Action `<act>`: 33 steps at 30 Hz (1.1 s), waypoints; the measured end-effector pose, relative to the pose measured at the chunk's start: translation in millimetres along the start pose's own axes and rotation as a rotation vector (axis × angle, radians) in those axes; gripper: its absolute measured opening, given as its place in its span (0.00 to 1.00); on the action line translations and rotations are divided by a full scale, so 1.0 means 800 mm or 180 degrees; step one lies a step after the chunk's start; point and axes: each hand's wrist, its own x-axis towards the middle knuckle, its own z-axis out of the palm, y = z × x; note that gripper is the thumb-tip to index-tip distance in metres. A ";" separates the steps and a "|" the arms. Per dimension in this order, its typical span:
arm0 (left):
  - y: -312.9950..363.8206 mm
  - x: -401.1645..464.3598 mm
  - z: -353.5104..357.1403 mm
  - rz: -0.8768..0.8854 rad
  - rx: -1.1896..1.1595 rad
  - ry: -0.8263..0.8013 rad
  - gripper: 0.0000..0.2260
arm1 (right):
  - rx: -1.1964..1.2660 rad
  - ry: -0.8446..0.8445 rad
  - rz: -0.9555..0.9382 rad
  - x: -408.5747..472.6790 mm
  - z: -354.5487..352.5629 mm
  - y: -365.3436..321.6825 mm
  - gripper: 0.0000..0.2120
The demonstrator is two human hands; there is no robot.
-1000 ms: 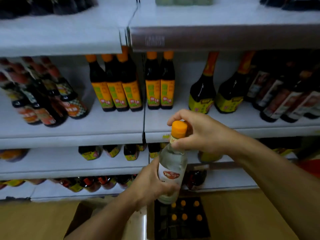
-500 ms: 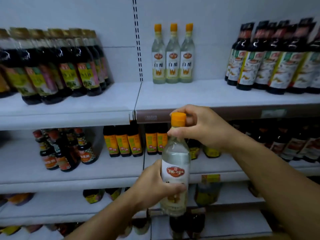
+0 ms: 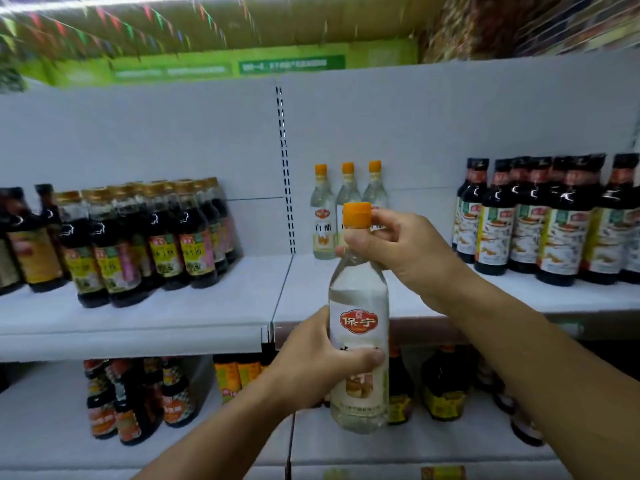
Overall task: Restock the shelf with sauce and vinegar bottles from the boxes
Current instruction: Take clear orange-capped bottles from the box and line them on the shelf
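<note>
I hold a clear white-vinegar bottle (image 3: 358,306) with an orange cap upright in front of the top shelf (image 3: 398,299). My left hand (image 3: 311,362) grips its labelled body from the left. My right hand (image 3: 405,251) pinches the neck just under the cap. Behind the bottle, three matching vinegar bottles (image 3: 323,213) stand at the back of that shelf, partly hidden by the one I hold.
Dark sauce bottles (image 3: 145,244) crowd the top shelf's left section, and more dark bottles (image 3: 540,223) stand at its right. The shelf below carries red-capped bottles (image 3: 131,400) and dark yellow-labelled bottles (image 3: 443,386). Bare shelf surface lies in front of the three vinegar bottles.
Both hands have lifted the vinegar bottle from above the box up to top-shelf height. My view has tilted upward, so the box has dropped out of sight.
</note>
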 end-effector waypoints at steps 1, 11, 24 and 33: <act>0.008 0.008 -0.002 0.0057 -0.0001 0.0075 0.15 | 0.0031 -0.0044 -0.0023 0.002 -0.002 0.000 0.13; 0.062 0.086 -0.006 0.0532 -0.0109 0.0300 0.12 | 0.0191 -0.0209 0.0190 0.007 -0.044 0.051 0.20; 0.041 0.159 -0.029 0.0360 -0.0164 0.0583 0.17 | 0.0331 -0.0205 -0.0002 0.085 -0.061 0.078 0.14; -0.044 0.225 -0.084 -0.0113 0.0142 0.0608 0.18 | 0.0461 0.0142 0.0407 0.164 -0.026 0.146 0.14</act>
